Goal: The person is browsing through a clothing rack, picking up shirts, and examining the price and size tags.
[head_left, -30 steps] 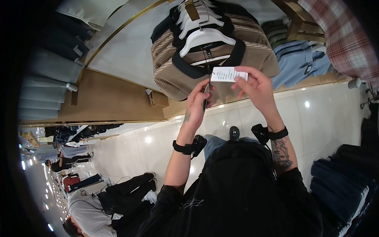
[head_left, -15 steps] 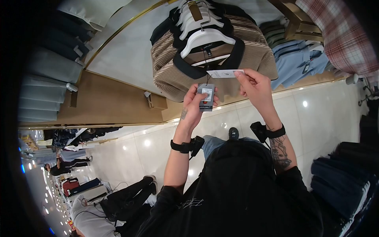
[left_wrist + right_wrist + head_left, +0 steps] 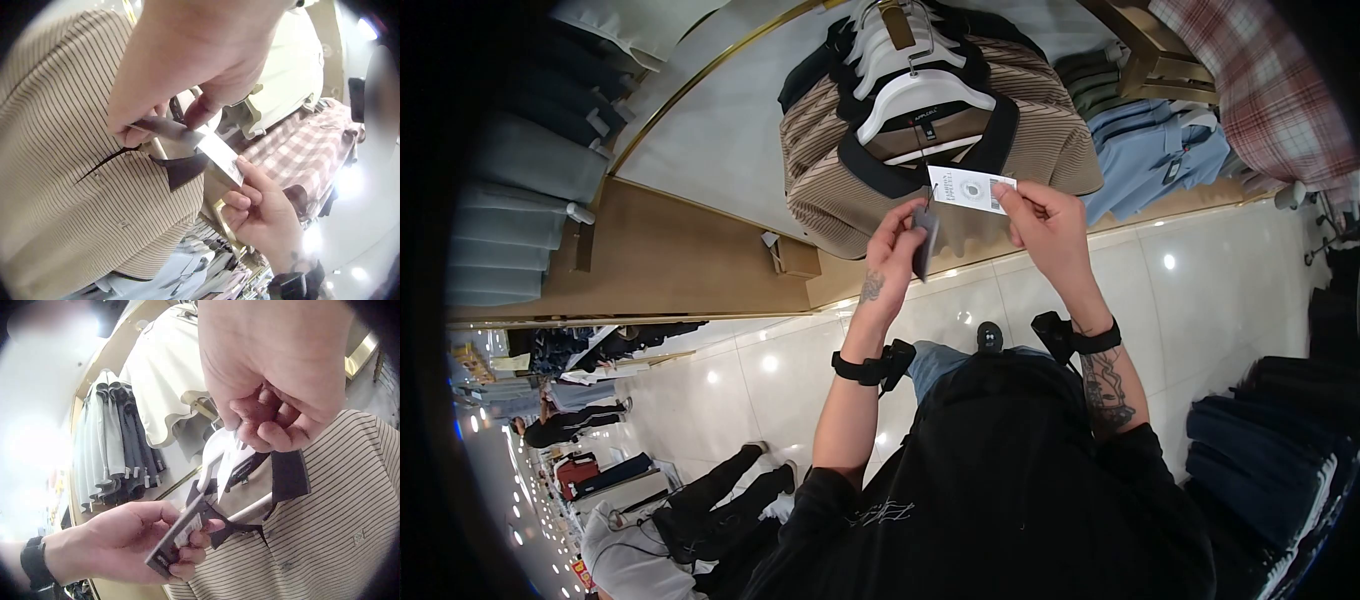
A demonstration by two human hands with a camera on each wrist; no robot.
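Note:
A brown striped polo shirt (image 3: 1040,155) with a black collar hangs on a white hanger (image 3: 925,95) in front of several similar shirts. Two tags dangle at its collar on a thin cord. My left hand (image 3: 892,252) pinches the dark grey tag (image 3: 924,245), turned nearly edge-on in the head view; the right wrist view shows a white label on the dark tag (image 3: 178,540). With thumb and fingers, my right hand (image 3: 1048,228) holds the white tag (image 3: 965,190) by its right end, its printed face towards the head camera.
Blue shirts (image 3: 1155,150) and a red plaid shirt (image 3: 1260,90) hang to the right. Grey trousers (image 3: 510,240) hang at the left, and dark folded clothes (image 3: 1260,450) are at lower right. A person in a white top (image 3: 635,555) is at lower left.
The white tag has turned over from its text side to a face with a round mark. The dark tag in the left hand turned face-on, then back towards edge-on.

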